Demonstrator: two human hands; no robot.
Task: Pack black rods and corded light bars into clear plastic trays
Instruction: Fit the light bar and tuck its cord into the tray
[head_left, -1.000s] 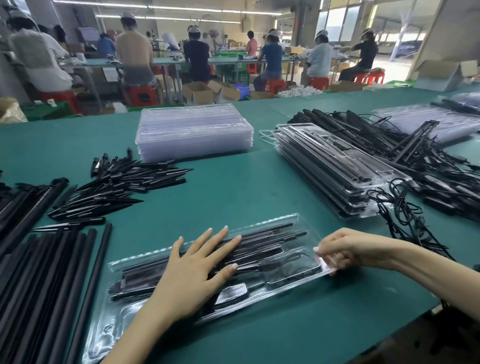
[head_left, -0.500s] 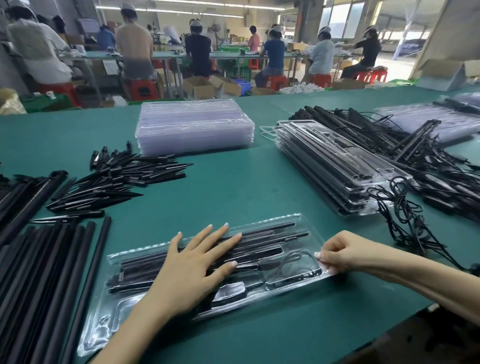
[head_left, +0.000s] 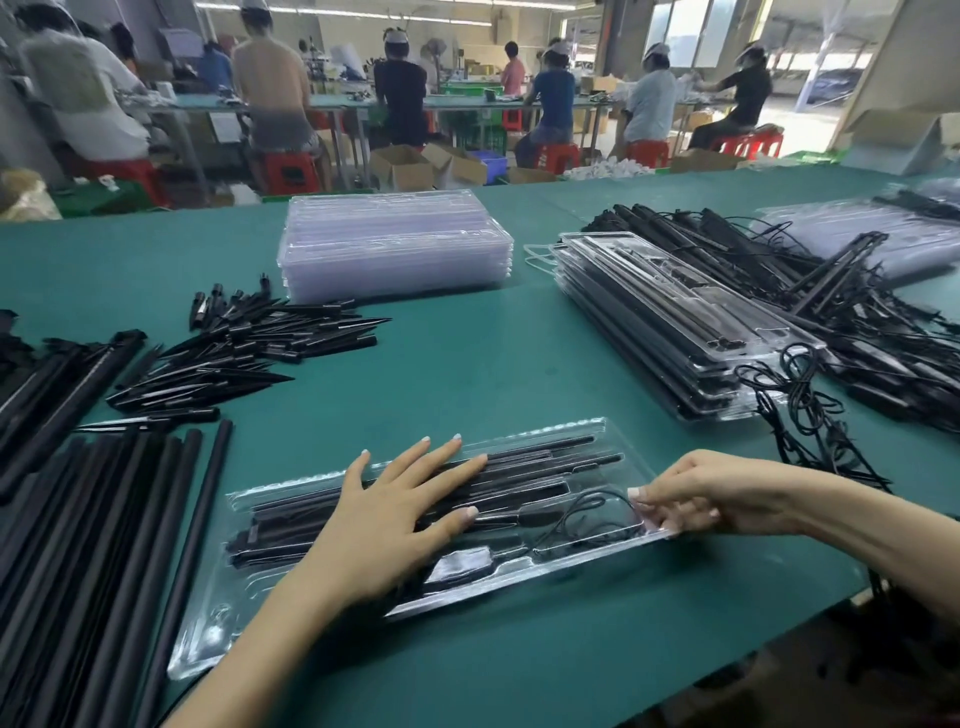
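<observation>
So there was one clear tray (head_left: 618, 446) right under both hands, already packed with black rods (head_left: 540, 451) and one coiled cord (head_left: 582, 514); couldn't count the rods through the glare. Left hand (head_left: 387, 525) lay flat on it, fingers spread and straight, pressing down. Right hand (head_left: 696, 499) had its fingers curled, pinching the tray's right end. Beyond the left hand sat one stack of empty trays (head_left: 395, 244), beyond the right one stack of filled trays (head_left: 670, 322). Loose long rods (head_left: 104, 545) lay left of the left hand.
</observation>
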